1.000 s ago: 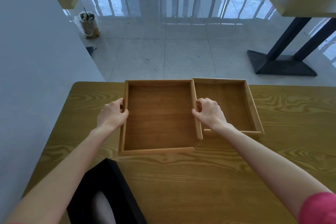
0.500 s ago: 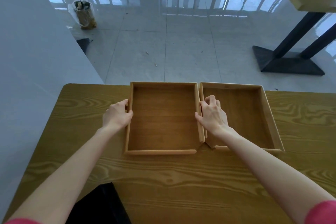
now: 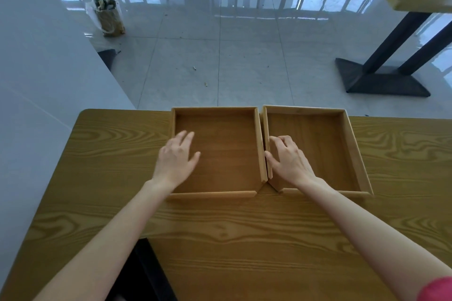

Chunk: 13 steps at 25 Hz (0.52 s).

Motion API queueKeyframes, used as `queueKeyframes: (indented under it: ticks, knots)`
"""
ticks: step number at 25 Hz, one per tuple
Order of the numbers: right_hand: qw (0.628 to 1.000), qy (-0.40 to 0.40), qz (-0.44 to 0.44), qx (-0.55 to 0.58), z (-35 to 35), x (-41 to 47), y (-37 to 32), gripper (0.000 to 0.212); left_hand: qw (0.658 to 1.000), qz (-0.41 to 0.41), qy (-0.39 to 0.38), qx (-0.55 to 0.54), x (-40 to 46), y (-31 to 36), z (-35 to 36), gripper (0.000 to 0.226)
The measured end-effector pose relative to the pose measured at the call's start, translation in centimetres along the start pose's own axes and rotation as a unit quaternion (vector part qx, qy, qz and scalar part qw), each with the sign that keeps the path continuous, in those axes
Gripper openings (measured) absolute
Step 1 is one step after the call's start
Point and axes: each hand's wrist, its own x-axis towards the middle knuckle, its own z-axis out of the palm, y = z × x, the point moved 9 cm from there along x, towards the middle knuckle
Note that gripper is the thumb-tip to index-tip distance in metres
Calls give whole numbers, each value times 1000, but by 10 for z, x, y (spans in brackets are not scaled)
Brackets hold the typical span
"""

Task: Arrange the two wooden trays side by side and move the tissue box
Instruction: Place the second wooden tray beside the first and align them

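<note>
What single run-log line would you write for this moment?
trays: two square wooden trays, left beside right | left hand: open above left tray | right hand: on right tray's wall | black tissue box: unmoved

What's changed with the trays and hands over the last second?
The left tray, overlapping the right tray a second ago, now sits beside it, edges nearly flush. The left hand let go of its outer wall and hovers open over it. The right hand stays at the shared walls. Both trays remain at the table's far edge.

wooden table (image 3: 244, 239) | two wooden trays (image 3: 227, 110) side by side, touching
</note>
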Motion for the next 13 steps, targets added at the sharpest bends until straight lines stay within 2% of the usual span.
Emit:
queueKeyframes:
  ticks: [2, 4, 6, 8, 13]
  knots:
    - [999, -33, -10, -14, 3, -20, 14, 54, 995, 63, -77, 19, -17, 31, 24, 63]
    - [996, -80, -12, -44, 10, -42, 29, 62, 979, 85, -175, 64, -36, 49, 55, 70]
    - [989, -124, -19, -83, 18, -59, 41, 70, 963, 91, -230, 103, -48, 54, 79, 77]
    - [983, -142, -34, -111, 25, -68, 47, 70, 960, 92, -234, 126, -52, 54, 89, 76]
    - [987, -114, -68, -93, 27, -68, 47, 59, 959, 112, -222, 135, -51, 49, 93, 61]
